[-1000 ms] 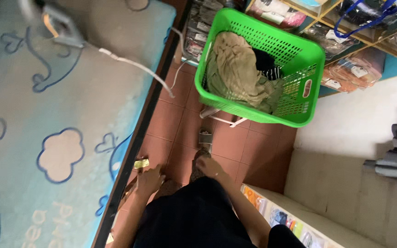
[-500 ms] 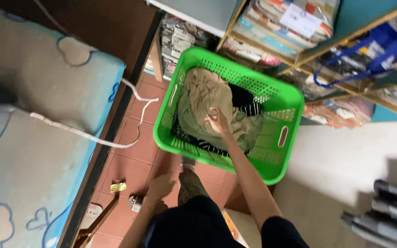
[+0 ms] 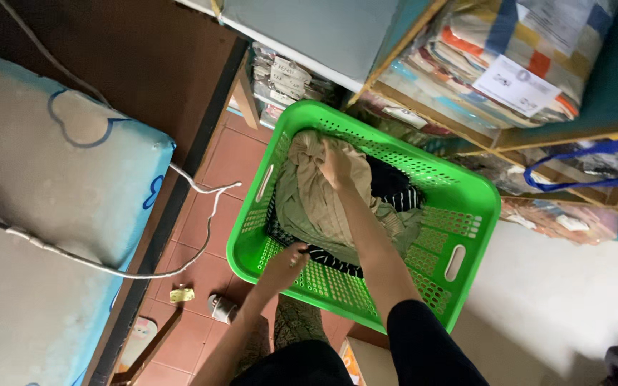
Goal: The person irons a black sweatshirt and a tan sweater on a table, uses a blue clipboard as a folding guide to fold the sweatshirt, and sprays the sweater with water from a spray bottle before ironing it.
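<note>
I see a green laundry basket [image 3: 459,214] of glossy moulded plastic, its walls perforated; the olive garment [image 3: 312,196] in it looks like soft, matt, creased cloth, and the striped garment [image 3: 334,259] like knit fabric. The floor [image 3: 234,161] is matt terracotta tile. The padded cover [image 3: 59,164] is dull printed cloth, the cord [image 3: 144,273] over it smooth white plastic

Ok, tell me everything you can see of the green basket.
The green basket is rectangular plastic with perforated walls and oval handle slots. It sits above the red tiled floor beside the shelves, holding a khaki garment and dark striped cloth. The right hand grips the khaki garment; the left hand reaches over the near rim.
</note>
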